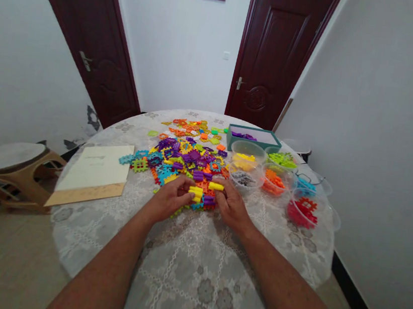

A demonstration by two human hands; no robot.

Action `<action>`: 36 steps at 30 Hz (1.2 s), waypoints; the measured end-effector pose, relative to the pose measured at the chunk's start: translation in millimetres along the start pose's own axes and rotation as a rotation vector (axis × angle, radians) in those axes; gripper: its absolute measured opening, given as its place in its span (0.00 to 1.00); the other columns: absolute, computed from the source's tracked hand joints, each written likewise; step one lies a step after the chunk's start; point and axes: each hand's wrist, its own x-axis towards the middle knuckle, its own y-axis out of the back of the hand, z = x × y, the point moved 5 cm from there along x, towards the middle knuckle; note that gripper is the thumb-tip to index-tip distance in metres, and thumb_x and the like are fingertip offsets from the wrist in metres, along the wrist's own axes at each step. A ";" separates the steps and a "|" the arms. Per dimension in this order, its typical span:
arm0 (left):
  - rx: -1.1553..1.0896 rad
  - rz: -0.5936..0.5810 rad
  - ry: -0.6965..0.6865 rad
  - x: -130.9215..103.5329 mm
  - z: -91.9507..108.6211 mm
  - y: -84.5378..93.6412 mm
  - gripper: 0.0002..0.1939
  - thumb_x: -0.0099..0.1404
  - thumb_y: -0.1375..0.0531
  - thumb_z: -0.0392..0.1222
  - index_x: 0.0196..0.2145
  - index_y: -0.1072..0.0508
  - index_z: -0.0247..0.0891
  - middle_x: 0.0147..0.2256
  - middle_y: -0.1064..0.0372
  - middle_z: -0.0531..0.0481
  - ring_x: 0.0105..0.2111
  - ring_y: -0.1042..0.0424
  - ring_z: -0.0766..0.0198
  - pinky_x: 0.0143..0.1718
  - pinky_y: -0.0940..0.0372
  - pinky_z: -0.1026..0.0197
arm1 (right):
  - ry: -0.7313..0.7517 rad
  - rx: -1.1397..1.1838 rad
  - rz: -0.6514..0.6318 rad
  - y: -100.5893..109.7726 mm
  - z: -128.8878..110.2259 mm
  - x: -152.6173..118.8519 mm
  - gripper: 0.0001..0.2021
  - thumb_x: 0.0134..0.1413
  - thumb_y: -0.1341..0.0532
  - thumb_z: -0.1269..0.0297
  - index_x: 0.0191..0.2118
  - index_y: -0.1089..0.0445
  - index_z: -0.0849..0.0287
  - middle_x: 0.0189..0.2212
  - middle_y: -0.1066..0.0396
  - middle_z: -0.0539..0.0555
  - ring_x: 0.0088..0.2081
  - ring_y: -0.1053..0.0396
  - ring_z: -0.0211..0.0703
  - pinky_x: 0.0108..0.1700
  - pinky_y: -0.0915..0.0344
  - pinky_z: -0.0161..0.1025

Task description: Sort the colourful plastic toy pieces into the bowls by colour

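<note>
My left hand (174,198) is closed on yellow ribbed pieces (195,193) at the near edge of a colourful pile. Just to the right, my right hand (229,200) pinches a yellow tube-shaped piece (216,187) between thumb and finger. The two yellow items are apart. Purple ribbed pieces (208,201) lie between and below the hands. The pile of plastic pieces (194,158) in purple, blue, orange, yellow and green spreads beyond both hands.
Clear round bowls of sorted pieces stand at the right: yellow (244,160), grey (243,179), orange (273,182), green (282,159), blue (306,186), red (303,213). Behind them is a green-rimmed box (274,145). A paper-topped board (94,167) lies left; a stool (5,161) stands beyond.
</note>
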 end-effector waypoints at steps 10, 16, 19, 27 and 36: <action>-0.424 -0.040 0.194 -1.1 -2.8 -17.6 0.19 0.62 0.32 0.45 0.49 0.28 0.39 0.44 0.24 0.45 0.40 0.21 0.60 0.42 0.25 0.55 | 0.159 -0.028 -0.131 -16.7 -9.9 -7.0 0.29 0.61 0.47 0.78 0.66 0.35 0.49 0.53 0.31 0.57 0.53 0.31 0.47 0.56 0.32 0.48; -0.393 -0.053 0.132 -1.5 0.3 -13.8 0.21 0.61 0.31 0.45 0.50 0.28 0.39 0.47 0.25 0.45 0.42 0.22 0.59 0.43 0.26 0.55 | 0.189 0.078 -0.231 -16.6 -26.6 -6.4 0.31 0.61 0.48 0.78 0.66 0.36 0.43 0.59 0.35 0.57 0.59 0.34 0.49 0.61 0.34 0.53; -0.257 -0.022 0.081 1.6 -2.5 -12.5 0.20 0.60 0.30 0.45 0.48 0.28 0.39 0.43 0.24 0.47 0.40 0.23 0.59 0.40 0.28 0.57 | 0.161 0.131 -0.284 -17.5 -31.6 -7.1 0.27 0.62 0.47 0.75 0.63 0.32 0.44 0.61 0.36 0.56 0.62 0.36 0.50 0.62 0.35 0.54; -0.140 0.006 -0.092 4.1 -1.1 -17.1 0.24 0.62 0.30 0.49 0.51 0.32 0.41 0.46 0.24 0.45 0.45 0.23 0.57 0.47 0.28 0.54 | -0.355 0.521 -0.240 -26.9 -9.3 -9.0 0.22 0.61 0.36 0.57 0.60 0.33 0.51 0.45 0.26 0.55 0.34 0.27 0.43 0.35 0.26 0.41; 0.173 0.087 -0.226 -2.0 10.5 -8.0 0.21 0.66 0.34 0.53 0.52 0.28 0.41 0.36 0.25 0.50 0.34 0.25 0.62 0.37 0.31 0.60 | -0.483 0.621 -0.230 -2.2 -9.2 0.5 0.21 0.56 0.36 0.59 0.55 0.32 0.55 0.31 0.27 0.49 0.26 0.31 0.39 0.28 0.28 0.38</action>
